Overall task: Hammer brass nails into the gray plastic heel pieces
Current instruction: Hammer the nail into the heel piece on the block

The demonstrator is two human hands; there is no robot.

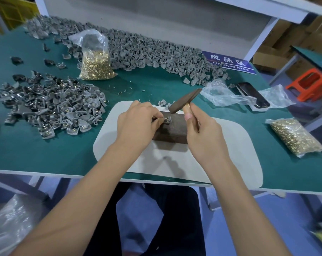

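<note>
So over on the far left of the fingers there's the pile of done heel pieces, brass heads showing on a bunch of them, and behind that an open bag of brass nails.

The left hand has its fingertips pinched tight on the gray heel piece, pinning it to the top of the dark block. A nail seems to stand in it, but it's too small to be sure.

Just right of those fingertips, the hammer hangs tilted above the block, head up and away. The right hand is wrapped snug round the handle, thumb along the top.

Tip, I'd say: short, square taps, and keep those left fingertips low and clear of the strike. A glancing hit probably bends the brass.

Another nail bag sits well off to the right.
</note>
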